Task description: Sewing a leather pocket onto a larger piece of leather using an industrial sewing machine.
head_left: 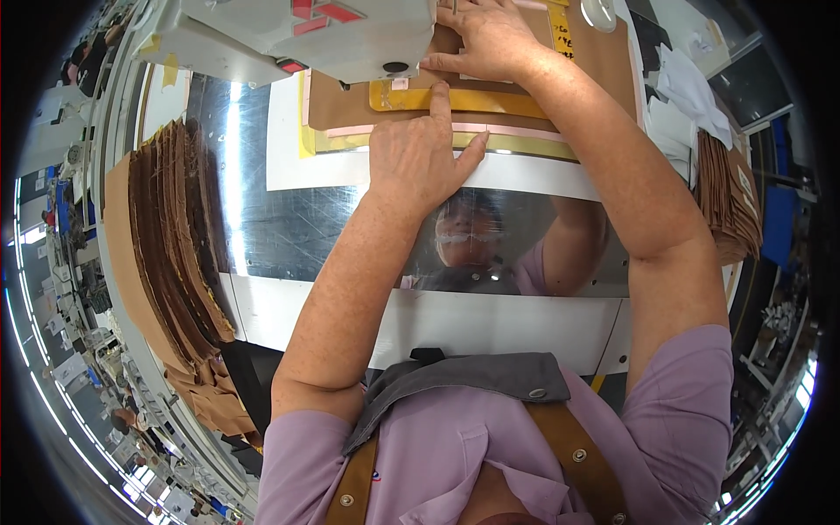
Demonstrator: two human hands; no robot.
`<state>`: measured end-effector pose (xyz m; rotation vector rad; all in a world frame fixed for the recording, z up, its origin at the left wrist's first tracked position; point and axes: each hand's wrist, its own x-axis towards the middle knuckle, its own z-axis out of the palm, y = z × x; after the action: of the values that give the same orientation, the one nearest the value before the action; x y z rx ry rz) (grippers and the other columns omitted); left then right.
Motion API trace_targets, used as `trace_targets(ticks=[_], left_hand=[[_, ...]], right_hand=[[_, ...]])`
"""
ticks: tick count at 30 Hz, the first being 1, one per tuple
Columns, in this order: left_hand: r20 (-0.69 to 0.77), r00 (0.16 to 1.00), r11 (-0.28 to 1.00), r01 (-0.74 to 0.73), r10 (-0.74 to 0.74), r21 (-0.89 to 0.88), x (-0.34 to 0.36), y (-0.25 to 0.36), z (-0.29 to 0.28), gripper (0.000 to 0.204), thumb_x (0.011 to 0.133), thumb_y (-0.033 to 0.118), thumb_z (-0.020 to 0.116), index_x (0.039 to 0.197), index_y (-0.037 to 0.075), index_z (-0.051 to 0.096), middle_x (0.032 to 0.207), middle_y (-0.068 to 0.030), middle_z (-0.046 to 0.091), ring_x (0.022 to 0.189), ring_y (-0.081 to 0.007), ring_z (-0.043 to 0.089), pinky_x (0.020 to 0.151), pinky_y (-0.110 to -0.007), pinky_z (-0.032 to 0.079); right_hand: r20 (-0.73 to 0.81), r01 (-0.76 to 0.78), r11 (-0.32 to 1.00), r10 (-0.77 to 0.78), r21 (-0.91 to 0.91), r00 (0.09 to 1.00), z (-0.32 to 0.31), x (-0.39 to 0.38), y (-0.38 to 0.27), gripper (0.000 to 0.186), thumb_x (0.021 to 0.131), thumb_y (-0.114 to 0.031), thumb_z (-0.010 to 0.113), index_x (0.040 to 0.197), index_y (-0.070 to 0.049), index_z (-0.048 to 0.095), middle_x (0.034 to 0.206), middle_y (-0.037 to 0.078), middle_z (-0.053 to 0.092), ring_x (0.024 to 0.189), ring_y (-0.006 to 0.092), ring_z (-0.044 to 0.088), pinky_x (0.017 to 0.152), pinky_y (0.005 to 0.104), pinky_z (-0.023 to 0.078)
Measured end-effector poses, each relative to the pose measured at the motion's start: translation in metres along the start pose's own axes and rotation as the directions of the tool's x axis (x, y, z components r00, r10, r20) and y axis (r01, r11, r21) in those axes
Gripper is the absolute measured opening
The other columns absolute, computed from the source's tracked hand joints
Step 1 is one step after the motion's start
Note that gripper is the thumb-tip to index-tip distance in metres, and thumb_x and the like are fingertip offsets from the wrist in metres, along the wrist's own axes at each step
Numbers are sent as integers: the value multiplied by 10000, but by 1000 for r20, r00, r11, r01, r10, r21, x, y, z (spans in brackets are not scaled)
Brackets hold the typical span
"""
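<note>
My left hand [411, 157] rests on a template stack, index finger stretched onto an orange-yellow strip [503, 102], thumb spread to the right, other fingers partly curled. My right hand [486, 39] lies higher, fingers apart on a brown panel [595, 74], its tips partly out of view at the top edge. A small pale pink piece [400, 84] sits on the strip, and a pink band [534, 134] runs along the lower edge over a pale yellow board [307, 144]. A white machine head [227, 35] with red markings overhangs at the upper left, beside both hands.
A steel plate [306, 232] reflects me. Stacks of brown pieces stand at the left [166, 236] and right [722, 197], with white cloths [687, 92] at the upper right. A small white round object [598, 13] sits at the top. Tiny figures of other people show along the left rim.
</note>
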<state>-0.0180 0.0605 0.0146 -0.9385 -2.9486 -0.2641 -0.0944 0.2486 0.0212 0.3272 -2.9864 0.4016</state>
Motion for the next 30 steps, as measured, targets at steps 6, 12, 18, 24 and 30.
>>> trace_targets(ticks=[6,12,18,24,30], left_hand=[[7,1000,999,3,-3,-47,-3,-5,1,766,922,590,631,1398,-8,576,684,-165,704,616,-298,719,601,-416,560],[-41,999,1000,-22,21,-7,-4,-10,1,788,940,577,615,1420,-43,543,601,-95,675,546,-244,697,559,-359,513],[66,997,999,41,-40,-9,-3,-4,-4,785,937,584,620,1430,-23,538,644,-159,685,578,-286,702,577,-394,546],[12,1000,1000,2,-2,29,-6,-3,-3,764,950,577,606,1445,-1,544,590,-111,660,527,-248,674,572,-363,500],[-12,1000,1000,-5,5,2,-7,-7,2,742,946,574,615,1450,33,552,580,-125,649,507,-252,656,555,-359,493]], right_hand=[[74,-5,1000,7,-30,997,-5,2,-2,758,835,-607,715,1432,-152,613,1488,121,576,1413,369,464,1166,590,325],[-7,31,999,-31,12,1000,2,0,4,760,834,-603,710,1428,-139,614,1479,129,580,1383,382,483,1148,576,333],[60,59,998,-60,20,996,-8,-3,5,817,819,-623,716,1449,-116,594,1492,138,565,1397,386,468,1165,575,316],[68,46,999,-46,5,997,0,0,8,825,816,-623,720,1451,-112,591,1489,138,566,1393,378,469,1165,575,314],[76,12,999,-14,32,997,-5,-2,0,811,811,-623,721,1436,-119,602,1466,130,583,1352,359,495,1134,552,341]])
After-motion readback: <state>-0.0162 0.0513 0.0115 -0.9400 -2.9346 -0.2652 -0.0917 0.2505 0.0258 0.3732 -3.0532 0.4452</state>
